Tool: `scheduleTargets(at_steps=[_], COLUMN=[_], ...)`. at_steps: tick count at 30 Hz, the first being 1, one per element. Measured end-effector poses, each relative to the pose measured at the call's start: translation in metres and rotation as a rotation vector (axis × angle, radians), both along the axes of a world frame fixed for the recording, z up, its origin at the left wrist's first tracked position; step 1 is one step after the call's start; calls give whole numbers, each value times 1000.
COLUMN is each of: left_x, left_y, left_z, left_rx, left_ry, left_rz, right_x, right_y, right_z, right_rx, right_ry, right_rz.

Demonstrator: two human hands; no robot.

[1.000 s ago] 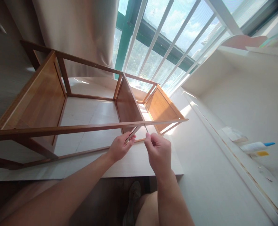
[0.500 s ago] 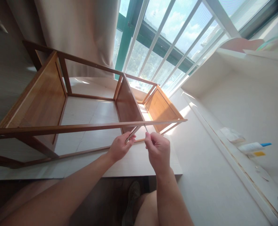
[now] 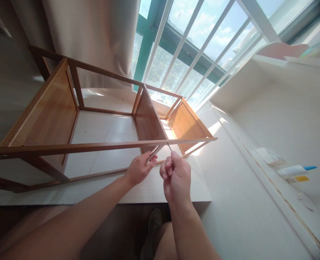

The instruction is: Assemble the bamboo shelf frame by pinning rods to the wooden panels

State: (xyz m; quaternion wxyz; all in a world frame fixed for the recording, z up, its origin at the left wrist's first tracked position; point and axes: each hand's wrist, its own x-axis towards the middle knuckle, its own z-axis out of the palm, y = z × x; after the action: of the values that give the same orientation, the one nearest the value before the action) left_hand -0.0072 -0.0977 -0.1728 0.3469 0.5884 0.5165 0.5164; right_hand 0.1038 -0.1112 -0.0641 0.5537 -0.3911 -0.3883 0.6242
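Note:
A brown wooden shelf frame lies on its side, with a middle panel across it. My left hand is closed around the panel's near edge, just below the front rail. Right of it, my right hand is closed on a thin metal rod-shaped tool, its fingers curled in. The rod's tip meets the underside of the rail where the middle panel joins it. Most of the tool is hidden in my fist, so its exact kind does not show.
The frame rests on a pale platform beside a barred window and a beige curtain. At right, a white ledge holds a white tube with a blue tip and a clear plastic bag. My shoe shows below.
My right hand has turned on the tool, its fingers now facing left and its wrist shifted slightly left. My left hand keeps its hold; the view has shifted slightly.

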Motion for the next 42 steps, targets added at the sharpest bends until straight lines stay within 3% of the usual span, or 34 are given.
scheduleTargets(at_steps=[8, 13, 27, 42], left_x=[-2, -2, -1, -1], left_y=[0, 0, 0, 0], left_z=[0, 1, 3, 0], left_rx=[8, 11, 12, 7], left_ry=[9, 10, 15, 2], left_rz=[-22, -28, -9, -21], right_x=[-1, 1, 1, 4], right_y=[-4, -6, -18, -4], right_z=[13, 16, 22, 0], right_rx=[-279, -360, -307, -30], right_ry=[425, 540, 397, -28], right_rz=[234, 300, 211, 5])
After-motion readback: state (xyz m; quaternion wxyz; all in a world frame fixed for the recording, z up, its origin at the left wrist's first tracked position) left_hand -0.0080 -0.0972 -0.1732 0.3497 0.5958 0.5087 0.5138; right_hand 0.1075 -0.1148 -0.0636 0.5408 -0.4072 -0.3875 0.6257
